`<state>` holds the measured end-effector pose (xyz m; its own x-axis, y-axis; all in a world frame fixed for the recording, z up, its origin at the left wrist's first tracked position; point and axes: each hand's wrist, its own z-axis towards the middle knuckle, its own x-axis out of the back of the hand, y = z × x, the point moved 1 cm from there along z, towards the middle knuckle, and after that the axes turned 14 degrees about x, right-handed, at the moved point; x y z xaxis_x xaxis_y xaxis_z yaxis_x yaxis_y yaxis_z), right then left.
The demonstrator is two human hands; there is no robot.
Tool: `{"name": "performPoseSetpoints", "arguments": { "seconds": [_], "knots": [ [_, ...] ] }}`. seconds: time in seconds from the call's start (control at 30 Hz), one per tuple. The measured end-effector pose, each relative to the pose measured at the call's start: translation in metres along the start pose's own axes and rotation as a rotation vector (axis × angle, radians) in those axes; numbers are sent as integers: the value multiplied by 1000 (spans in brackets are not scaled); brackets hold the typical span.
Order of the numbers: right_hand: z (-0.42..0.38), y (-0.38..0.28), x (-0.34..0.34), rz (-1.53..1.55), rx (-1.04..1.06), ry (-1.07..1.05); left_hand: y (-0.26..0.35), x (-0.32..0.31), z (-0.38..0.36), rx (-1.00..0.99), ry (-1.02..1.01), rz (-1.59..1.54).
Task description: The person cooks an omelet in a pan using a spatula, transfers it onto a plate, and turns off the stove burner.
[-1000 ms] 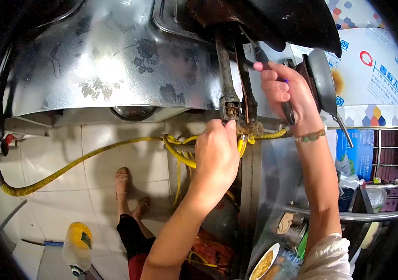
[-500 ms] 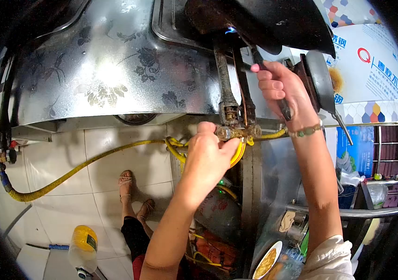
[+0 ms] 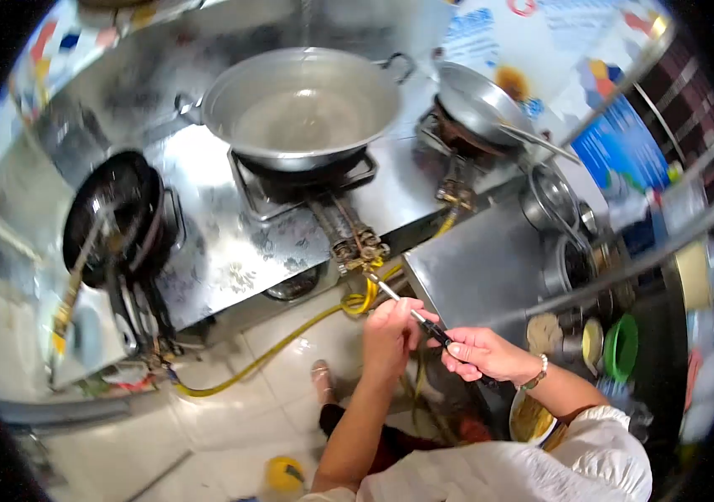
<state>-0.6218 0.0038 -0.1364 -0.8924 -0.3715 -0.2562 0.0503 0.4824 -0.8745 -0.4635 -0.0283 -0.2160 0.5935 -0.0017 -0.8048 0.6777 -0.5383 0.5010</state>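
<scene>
My right hand is closed around the black handle of a long-necked lighter. The lighter's silver tube slants up and left toward the middle burner's valves. My left hand is curled with its fingers at the tube, seemingly pinching it; part of the tube is hidden behind them. Beyond both hands, a large metal wok holding pale liquid sits on the middle burner. The fire under it is hidden.
On the left stands a dark wok with a long-handled utensil. A smaller pan occupies the right burner. A yellow gas hose loops below the stove edge. Pots, a green bowl and a food dish are at right.
My left hand has left the burner valve and come to the lighter. My right hand has drawn the lighter out from under the wok. The view has pulled back over the stove.
</scene>
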Motion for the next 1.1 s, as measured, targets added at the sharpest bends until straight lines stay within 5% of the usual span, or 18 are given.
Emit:
{"name": "performPoseSetpoints", "arguments": {
  "seconds": [0.07,0.17,0.27,0.33,0.4,0.43,0.47,0.6,0.73,0.8,1.0,1.1],
  "knots": [
    [-49,-12,-11,-6,-6,93,-13,-36,-16,-18,-32,21],
    [-112,5,3,-385,293,76,-25,-94,-45,46,-98,132],
    [-174,11,1,-644,561,434,-45,-143,-55,75,-255,317],
    [-218,4,4,-910,473,717,-52,-164,-58,137,-385,391],
    [-273,-3,24,-1431,839,989,-53,-176,-61,116,-421,480],
    [-303,-14,36,-1303,655,1246,-55,-177,-55,131,-427,518],
    [-334,-32,43,-1488,709,1418,-56,-175,-54,137,-400,533],
    [-405,-83,118,-1863,447,1580,-50,-146,-41,187,-283,531],
    [-402,-122,188,-1763,248,1527,-45,-111,-41,174,-104,514],
    [-392,-120,225,-1787,357,1557,-34,-83,-39,154,-28,569],
    [-295,-98,208,-2103,672,2348,3,42,-3,36,457,527],
    [-182,-90,166,-1653,1177,1708,27,83,35,27,620,530]
  ]
}}
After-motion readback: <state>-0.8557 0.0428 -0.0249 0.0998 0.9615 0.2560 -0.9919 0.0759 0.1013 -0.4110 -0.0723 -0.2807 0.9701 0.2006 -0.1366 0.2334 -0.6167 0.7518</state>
